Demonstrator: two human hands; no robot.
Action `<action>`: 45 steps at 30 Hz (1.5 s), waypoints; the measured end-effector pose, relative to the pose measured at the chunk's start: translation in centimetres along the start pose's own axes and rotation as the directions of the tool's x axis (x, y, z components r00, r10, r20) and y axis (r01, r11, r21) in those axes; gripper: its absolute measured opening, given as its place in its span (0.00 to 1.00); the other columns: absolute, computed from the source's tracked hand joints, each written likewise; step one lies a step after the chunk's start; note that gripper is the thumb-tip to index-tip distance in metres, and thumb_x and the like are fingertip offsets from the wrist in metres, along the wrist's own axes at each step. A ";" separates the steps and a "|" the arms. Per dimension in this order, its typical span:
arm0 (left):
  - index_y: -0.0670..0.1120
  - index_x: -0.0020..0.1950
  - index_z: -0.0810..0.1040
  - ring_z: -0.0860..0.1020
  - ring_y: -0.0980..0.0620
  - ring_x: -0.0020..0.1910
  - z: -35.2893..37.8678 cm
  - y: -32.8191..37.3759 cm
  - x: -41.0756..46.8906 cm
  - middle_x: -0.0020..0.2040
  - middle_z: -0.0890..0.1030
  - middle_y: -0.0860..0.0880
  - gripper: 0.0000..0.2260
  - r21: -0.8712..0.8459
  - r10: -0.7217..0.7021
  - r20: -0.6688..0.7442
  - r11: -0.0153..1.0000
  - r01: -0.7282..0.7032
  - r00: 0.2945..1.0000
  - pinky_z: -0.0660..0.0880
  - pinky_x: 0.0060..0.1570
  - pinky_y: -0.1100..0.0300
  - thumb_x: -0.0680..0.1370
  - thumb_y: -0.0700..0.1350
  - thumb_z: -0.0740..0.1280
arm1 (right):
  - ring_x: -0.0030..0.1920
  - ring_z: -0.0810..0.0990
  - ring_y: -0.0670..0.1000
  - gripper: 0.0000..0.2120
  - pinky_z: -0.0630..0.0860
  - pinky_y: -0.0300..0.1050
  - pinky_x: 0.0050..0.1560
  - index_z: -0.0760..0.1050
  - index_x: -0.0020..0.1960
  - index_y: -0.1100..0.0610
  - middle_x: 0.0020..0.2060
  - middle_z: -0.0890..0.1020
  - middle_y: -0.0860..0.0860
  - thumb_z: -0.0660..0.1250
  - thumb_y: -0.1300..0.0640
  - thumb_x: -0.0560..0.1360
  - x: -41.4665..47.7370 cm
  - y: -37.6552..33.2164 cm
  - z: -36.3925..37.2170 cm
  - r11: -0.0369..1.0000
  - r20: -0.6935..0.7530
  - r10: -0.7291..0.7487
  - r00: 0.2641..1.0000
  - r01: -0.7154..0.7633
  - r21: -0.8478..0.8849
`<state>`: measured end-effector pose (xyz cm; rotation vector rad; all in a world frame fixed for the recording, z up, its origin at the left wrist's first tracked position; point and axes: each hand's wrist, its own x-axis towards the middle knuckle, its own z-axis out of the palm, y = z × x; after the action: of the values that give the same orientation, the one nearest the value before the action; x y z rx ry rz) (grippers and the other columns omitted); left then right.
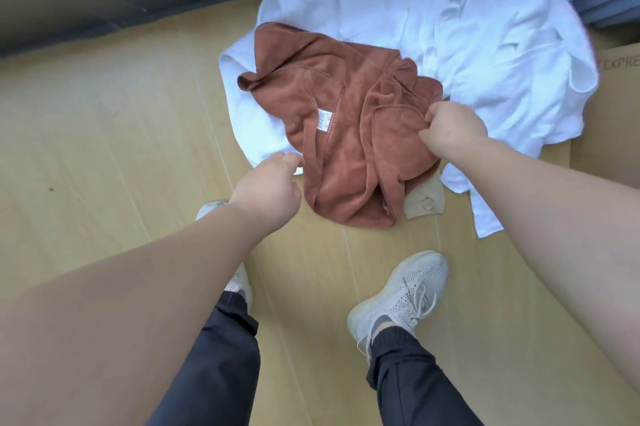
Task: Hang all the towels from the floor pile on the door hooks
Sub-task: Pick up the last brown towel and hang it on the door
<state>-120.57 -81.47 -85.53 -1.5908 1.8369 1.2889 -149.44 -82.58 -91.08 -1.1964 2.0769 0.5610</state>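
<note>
— Where is the rust-brown towel [346,120] found?
— It is seen crumpled on the white pile [467,44] and the wooden floor [104,131].
— How are the grips set?
— The towel's edge is pinched by the right grip [450,131]; the left grip [273,183] is curled just beside it, and contact cannot be told.

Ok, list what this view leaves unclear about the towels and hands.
Head view:
Door hooks: out of frame.
White cloth pile: piece count unclear; bunched, blurred, cut by the top edge.
Left hand: whether it pinches the brown towel hem; its knuckles hide the fingertips.
Cardboard box: lettering cut by the right edge.
</note>
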 end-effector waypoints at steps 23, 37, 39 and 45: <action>0.49 0.56 0.76 0.76 0.54 0.46 -22.4 16.4 -22.2 0.49 0.75 0.53 0.13 -0.093 0.408 -0.145 0.901 -0.423 0.902 0.75 0.50 0.50 0.73 0.47 0.70 | 0.28 0.69 0.50 0.12 0.68 0.43 0.33 0.74 0.41 0.57 0.34 0.75 0.55 0.66 0.50 0.77 -31.9 -6.8 -27.5 0.506 0.190 -0.126 0.974 -0.102 0.856; 0.43 0.55 0.77 0.75 0.54 0.46 -40.6 26.6 -45.2 0.47 0.78 0.50 0.16 -0.058 0.391 -0.680 0.814 -0.577 0.620 0.71 0.49 0.64 0.69 0.48 0.68 | 0.24 0.62 0.46 0.13 0.56 0.38 0.25 0.74 0.36 0.58 0.28 0.73 0.52 0.64 0.56 0.78 -53.0 -11.6 -52.1 0.081 -0.037 -0.531 0.847 0.094 0.992; 0.41 0.55 0.79 0.77 0.54 0.44 -42.7 27.4 -48.8 0.46 0.78 0.51 0.14 -0.055 0.367 -0.766 0.781 -0.622 0.528 0.69 0.48 0.72 0.71 0.41 0.71 | 0.25 0.63 0.46 0.11 0.56 0.38 0.27 0.76 0.38 0.58 0.29 0.74 0.51 0.63 0.57 0.78 -56.5 -11.9 -55.4 0.048 -0.086 -0.622 0.778 0.147 0.988; 0.40 0.49 0.81 0.79 0.52 0.41 -46.9 27.7 -60.4 0.42 0.81 0.49 0.09 0.072 0.308 -0.922 0.733 -0.677 0.235 0.77 0.45 0.61 0.71 0.41 0.71 | 0.23 0.66 0.44 0.07 0.59 0.34 0.25 0.76 0.42 0.57 0.30 0.75 0.50 0.63 0.60 0.78 -67.2 -14.1 -61.2 0.007 -0.176 -0.788 0.590 0.295 0.956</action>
<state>-116.64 -87.79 -4.48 -2.2701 3.2033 1.0393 -133.52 -89.69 -0.75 -0.8510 0.8953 -0.7706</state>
